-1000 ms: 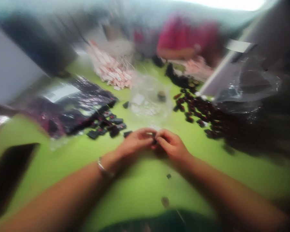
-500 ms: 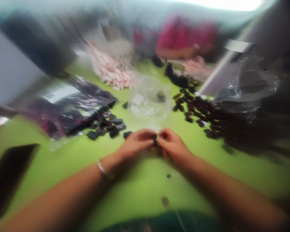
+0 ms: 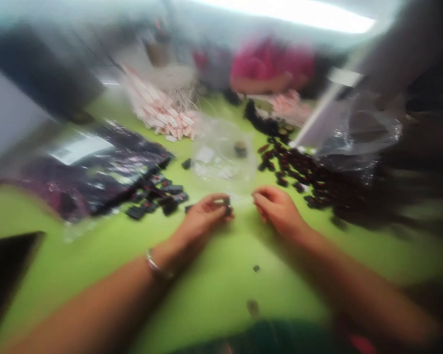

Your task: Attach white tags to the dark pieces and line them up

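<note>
My left hand [image 3: 209, 214] pinches a small black piece [image 3: 228, 206] between thumb and fingers, just above the green table [image 3: 206, 295]. A short gap to the right, my right hand [image 3: 275, 206] has its thumb and fingertips pressed together; anything between them is too small or blurred to make out. Beyond both hands lies a clear plastic bag [image 3: 225, 172] with small white pieces in it. Several flat black pieces [image 3: 158, 194] are heaped to the left of my left hand. A pile of small dark red-black parts [image 3: 302, 172] spreads out beyond my right hand.
A dark plastic package with a white label [image 3: 83, 147] lies at left. Pink-and-white pieces [image 3: 170, 118] are heaped farther back. Another clear bag [image 3: 358, 132] stands at right. A dark slab [image 3: 11, 275] rests at the left edge. Across the table is a person's pink sleeve [image 3: 269, 66].
My hands have come apart. My left hand keeps the small black piece, while my right hand has moved off it to the right. The whole view has shifted slightly.
</note>
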`<state>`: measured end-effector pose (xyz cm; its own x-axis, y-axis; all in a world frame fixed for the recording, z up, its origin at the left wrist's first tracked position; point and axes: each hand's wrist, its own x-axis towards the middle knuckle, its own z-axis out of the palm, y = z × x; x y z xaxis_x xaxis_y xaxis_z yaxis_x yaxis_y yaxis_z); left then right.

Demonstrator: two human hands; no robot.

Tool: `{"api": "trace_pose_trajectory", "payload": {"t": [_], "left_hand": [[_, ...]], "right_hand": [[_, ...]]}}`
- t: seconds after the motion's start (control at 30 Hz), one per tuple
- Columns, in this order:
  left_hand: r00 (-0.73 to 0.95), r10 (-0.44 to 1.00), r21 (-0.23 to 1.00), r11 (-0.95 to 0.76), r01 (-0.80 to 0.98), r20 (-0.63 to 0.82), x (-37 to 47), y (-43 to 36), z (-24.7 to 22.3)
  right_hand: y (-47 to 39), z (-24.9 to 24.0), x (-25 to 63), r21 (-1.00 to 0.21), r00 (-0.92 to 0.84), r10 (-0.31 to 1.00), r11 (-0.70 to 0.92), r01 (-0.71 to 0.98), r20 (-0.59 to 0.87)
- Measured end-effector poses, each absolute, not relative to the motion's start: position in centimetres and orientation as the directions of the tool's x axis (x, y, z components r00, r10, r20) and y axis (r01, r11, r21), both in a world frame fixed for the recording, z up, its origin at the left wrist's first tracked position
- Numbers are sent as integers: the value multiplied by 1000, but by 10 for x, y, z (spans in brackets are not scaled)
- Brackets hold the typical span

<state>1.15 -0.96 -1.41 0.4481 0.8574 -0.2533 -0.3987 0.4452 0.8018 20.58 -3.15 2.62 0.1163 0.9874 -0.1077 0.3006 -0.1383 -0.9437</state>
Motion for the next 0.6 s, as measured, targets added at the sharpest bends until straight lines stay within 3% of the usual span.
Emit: {"api": "trace_pose_trajectory", "payload": {"t": [0.07, 0.2, 0.3, 0.43, 0.6], "left_hand": [[390, 884, 797, 422, -433, -256, 13, -10, -13], [304, 919, 796, 375, -474, -252, 14, -8, -11], [257, 935, 810, 343, -476, -245, 11, -3, -11], [213, 952, 816, 299, -495, -219, 5, 4, -12], [258, 938, 832, 329, -448, -232, 4, 3, -10]], "right_hand": [[-23, 24, 213, -870, 87, 993, -111, 481, -79], [-3, 11, 219, -595, -67, 997, 35, 803, -32], [8, 0, 217, -487, -99, 995, 79, 870, -15], [9, -10, 211, -442, -89, 995, 102, 891, 50], [-2, -13, 204, -331, -91, 991, 119, 936, 99]]}}
